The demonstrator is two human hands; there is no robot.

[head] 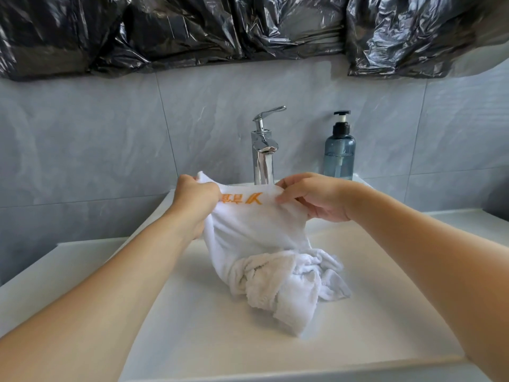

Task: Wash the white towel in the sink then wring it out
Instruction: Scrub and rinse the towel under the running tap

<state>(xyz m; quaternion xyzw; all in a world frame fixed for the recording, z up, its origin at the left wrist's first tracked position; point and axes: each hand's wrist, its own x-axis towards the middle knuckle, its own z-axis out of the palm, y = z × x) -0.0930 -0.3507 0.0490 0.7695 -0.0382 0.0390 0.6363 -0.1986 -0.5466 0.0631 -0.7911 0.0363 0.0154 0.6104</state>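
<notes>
The white towel (259,230) with orange embroidery hangs over the white rectangular sink (371,299). Its upper edge is stretched between my hands and its lower part lies bunched on the basin floor. My left hand (197,197) grips the towel's left end with curled fingers. My right hand (316,198) pinches the upper edge at the right, just in front of the chrome faucet (263,153). No water runs from the spout.
A blue-grey pump soap bottle (339,150) stands at the sink's back right corner. Grey tiled wall (110,139) rises behind, with black plastic sheeting (248,28) hung across its top. White countertop (41,285) flanks the basin on both sides.
</notes>
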